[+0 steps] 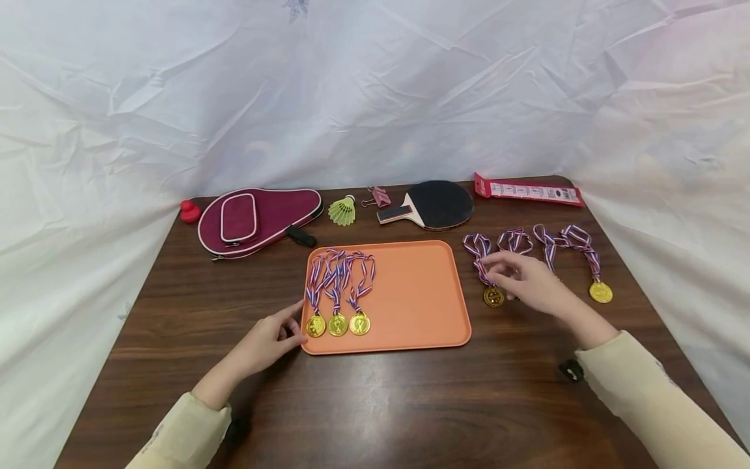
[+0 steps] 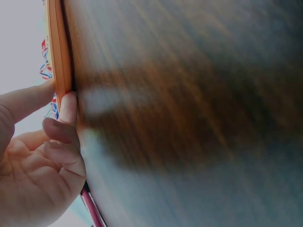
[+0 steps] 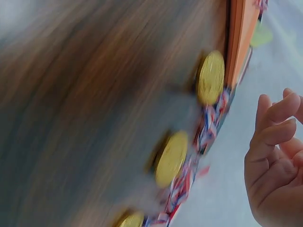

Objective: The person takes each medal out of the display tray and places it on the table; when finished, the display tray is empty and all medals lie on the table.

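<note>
My left hand (image 1: 271, 339) pinches the left rim of an orange tray (image 1: 418, 293) between thumb and fingers; the left wrist view shows the tray's edge (image 2: 60, 52) between them. Three gold medals with striped ribbons lie side by side in the tray's left part, the middle medal (image 1: 338, 324) among them. To the tray's right, my right hand (image 1: 524, 279) hovers over the ribbon of a gold medal (image 1: 493, 296), fingers loosely bent and holding nothing. Beyond it lies another gold medal (image 1: 600, 291); the hand partly hides the ones between.
Along the table's back lie a red knob-like object (image 1: 189, 211), a maroon paddle case (image 1: 272, 212), a yellow-green shuttlecock (image 1: 342, 211), a pink binder clip (image 1: 379, 197), a black table tennis paddle (image 1: 442, 205) and a red package (image 1: 530, 191). A white cloth (image 1: 375, 91) hangs behind.
</note>
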`<state>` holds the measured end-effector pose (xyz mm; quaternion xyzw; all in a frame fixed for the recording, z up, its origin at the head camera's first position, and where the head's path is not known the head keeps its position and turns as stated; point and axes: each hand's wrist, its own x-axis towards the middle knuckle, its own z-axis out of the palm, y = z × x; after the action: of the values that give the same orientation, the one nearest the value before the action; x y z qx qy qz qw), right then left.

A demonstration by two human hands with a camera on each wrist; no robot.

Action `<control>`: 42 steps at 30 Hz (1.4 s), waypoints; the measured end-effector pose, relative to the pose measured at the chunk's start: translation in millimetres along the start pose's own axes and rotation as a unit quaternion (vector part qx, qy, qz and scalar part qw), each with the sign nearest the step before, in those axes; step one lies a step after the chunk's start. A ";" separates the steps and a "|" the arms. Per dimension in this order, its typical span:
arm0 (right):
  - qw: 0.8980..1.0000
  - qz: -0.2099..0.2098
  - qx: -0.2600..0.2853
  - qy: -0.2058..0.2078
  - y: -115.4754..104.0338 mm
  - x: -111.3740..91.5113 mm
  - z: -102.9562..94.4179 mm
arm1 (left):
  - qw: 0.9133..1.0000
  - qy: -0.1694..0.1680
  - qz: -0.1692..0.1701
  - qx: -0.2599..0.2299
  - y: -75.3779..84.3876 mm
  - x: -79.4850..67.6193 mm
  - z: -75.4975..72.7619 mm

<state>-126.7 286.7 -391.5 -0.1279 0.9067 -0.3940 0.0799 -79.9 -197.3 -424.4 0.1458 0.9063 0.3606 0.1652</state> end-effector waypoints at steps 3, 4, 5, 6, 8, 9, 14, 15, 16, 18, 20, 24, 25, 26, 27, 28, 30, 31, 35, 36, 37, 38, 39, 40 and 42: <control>1.000 -0.017 0.000 -0.017 -6.5 11.4 10.7 | 1.000 0.001 -0.005 0.000 0.7 0.0 -0.4; 1.000 -0.019 -0.001 -0.021 -7.9 15.0 13.8 | 1.000 0.000 -0.003 0.001 0.8 -0.1 -0.5; 0.999 -0.020 -0.005 -0.027 -8.8 18.7 16.5 | 1.000 0.000 -0.001 0.001 0.9 -0.2 -0.6; 0.999 -0.021 -0.009 -0.031 -9.3 22.3 18.9 | 1.000 0.000 0.000 0.001 1.0 -0.3 -0.7; 0.999 -0.019 -0.010 -0.044 -9.5 28.6 23.3 | 1.000 0.000 0.001 0.000 0.9 -0.3 -0.5; 0.999 -0.017 -0.009 -0.050 -9.2 31.5 25.2 | 1.000 0.000 0.003 0.000 0.8 -0.4 -0.3; 0.998 -0.001 -0.006 -0.065 -8.8 40.7 32.1 | 1.000 -0.002 0.007 -0.002 0.8 -0.2 0.0; 0.998 0.004 -0.004 -0.066 -8.7 41.8 33.0 | 1.000 -0.002 0.007 -0.001 0.8 -0.2 0.1; 0.998 0.010 -0.004 -0.066 -8.6 43.1 34.0 | 1.000 -0.001 0.008 0.000 0.8 -0.1 0.0; 0.998 0.023 -0.006 -0.066 -8.0 45.2 35.8 | 1.000 0.001 0.007 0.002 0.8 -0.2 0.3; 0.997 0.036 -0.013 -0.067 -7.9 46.9 37.5 | 1.000 0.003 0.008 0.004 1.1 -0.2 0.1; 0.996 0.059 -0.029 -0.067 -10.3 49.5 40.4 | 1.000 0.009 0.012 0.010 1.9 0.1 -0.4; 0.995 0.062 -0.032 -0.068 -10.6 50.1 40.9 | 1.000 0.015 0.016 0.017 1.9 0.2 -0.5; 0.995 0.067 -0.035 -0.069 -11.1 50.6 41.2 | 0.999 0.021 0.018 0.024 1.8 0.3 -0.5; 0.994 0.071 -0.037 -0.070 -11.3 51.1 41.5 | 0.999 0.030 0.020 0.031 1.8 0.3 -0.6; 0.994 0.072 -0.037 -0.070 -11.3 51.6 41.7 | 0.998 0.040 0.021 0.038 1.9 0.4 -0.8; 0.994 0.076 -0.037 -0.071 -11.4 52.0 41.6 | 0.996 0.065 0.020 0.049 2.8 0.5 -0.7; 0.994 0.077 -0.037 -0.071 -11.4 52.1 41.6 | 0.996 0.077 0.018 0.051 4.3 0.4 -1.0; 0.993 0.083 -0.033 -0.072 -11.2 52.1 41.2 | 0.993 0.105 0.015 0.049 11.0 1.4 0.3; 0.993 0.085 -0.033 -0.072 -10.8 52.2 41.3 | 0.993 0.105 0.016 0.049 12.7 1.9 0.9; 0.993 0.085 -0.032 -0.074 -10.5 52.2 41.2 | 0.993 0.105 0.019 0.053 14.0 2.6 1.7; 0.993 0.087 -0.030 -0.074 -10.2 52.3 41.2 | 0.993 0.103 0.021 0.058 15.0 3.4 2.7; 0.993 0.088 -0.027 -0.076 -9.9 52.4 41.2 | 0.993 0.102 0.021 0.062 15.7 4.4 3.6; 0.993 0.091 -0.024 -0.075 -9.7 52.6 41.3 | 0.993 0.100 0.016 0.065 16.4 5.2 4.4; 0.992 0.093 -0.019 -0.077 -9.3 52.7 41.7 | 0.993 0.096 0.003 0.072 17.0 6.9 5.6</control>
<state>-165.2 236.1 -415.2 -0.0746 0.9131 -0.3563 0.1835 -81.4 -179.5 -417.6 0.1246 0.9411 0.3075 0.0652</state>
